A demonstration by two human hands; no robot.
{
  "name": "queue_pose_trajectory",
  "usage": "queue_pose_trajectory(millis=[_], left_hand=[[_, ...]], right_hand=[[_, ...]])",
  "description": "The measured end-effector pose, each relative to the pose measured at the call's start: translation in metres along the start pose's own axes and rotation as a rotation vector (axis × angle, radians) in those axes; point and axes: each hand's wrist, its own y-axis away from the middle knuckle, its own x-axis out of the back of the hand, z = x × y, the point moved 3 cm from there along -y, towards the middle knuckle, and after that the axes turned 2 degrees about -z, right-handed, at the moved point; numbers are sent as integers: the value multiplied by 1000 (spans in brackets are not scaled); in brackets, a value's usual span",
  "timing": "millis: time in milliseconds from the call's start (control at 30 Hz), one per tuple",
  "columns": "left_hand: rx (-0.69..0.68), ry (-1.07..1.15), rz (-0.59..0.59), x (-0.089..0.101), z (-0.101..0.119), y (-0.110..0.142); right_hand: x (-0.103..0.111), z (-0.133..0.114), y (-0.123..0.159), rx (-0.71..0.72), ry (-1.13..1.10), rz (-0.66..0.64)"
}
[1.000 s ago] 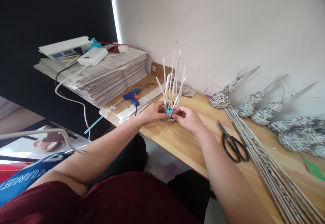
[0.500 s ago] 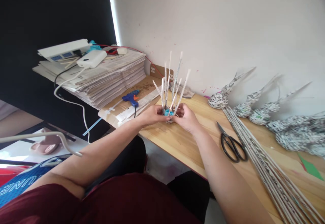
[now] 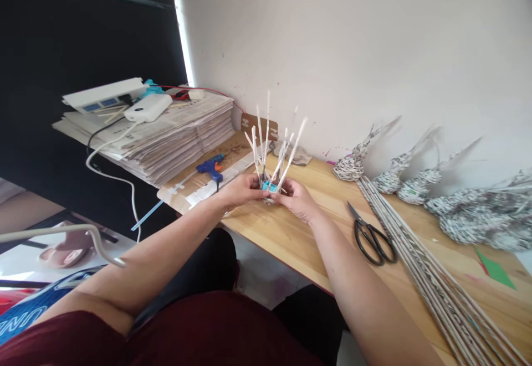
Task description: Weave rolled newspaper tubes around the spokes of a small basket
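Between my two hands is a small woven paper basket (image 3: pixel 271 200), with several rolled-paper stakes (image 3: pixel 267 125) sticking up from it and something light blue (image 3: pixel 269 187) inside. My left hand (image 3: pixel 245 190) is closed on its left side, thumb across the front. From the right, my right hand (image 3: pixel 296 199) grips the other side, its thumb also at the front. The fingers behind the basket are partly hidden. Both hands hold it just over the wooden table (image 3: pixel 266 231), near the front edge; whether its base touches the wood I cannot tell.
Black scissors (image 3: pixel 372 236) lie right of my right arm, beside a bundle of long paper rolls (image 3: pixel 424 261). Woven paper pieces (image 3: pixel 349 165) line the wall. At left are a blue glue gun (image 3: pixel 211 169) and a newspaper stack (image 3: pixel 191 139) carrying a white power bank (image 3: pixel 148 108).
The view has shifted slightly, so most things sit a little further left. The basket and its stakes have turned or tilted a little between my hands, which keep their grip.
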Motion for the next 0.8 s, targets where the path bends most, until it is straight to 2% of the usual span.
queue_pose_trajectory(millis=[233,367,533,633,733,800], left_hand=[[10,20,-17,-2,14,1],[1,26,-53,-5,23,2],[-67,-46,-94,-7,28,-2],[-104,-125,29,-3,26,-4],[-161,-255,314,1,26,1],[-275,-377,498,-1,30,11]], right_hand=[[1,-10,6,-44,-103,-74],[-1,-17,12,-89,-246,-128],[-3,-19,11,-62,-275,-58],[-1,-19,9,-40,-274,-2],[2,-20,8,-27,-288,31],[2,-20,8,-27,-297,31]])
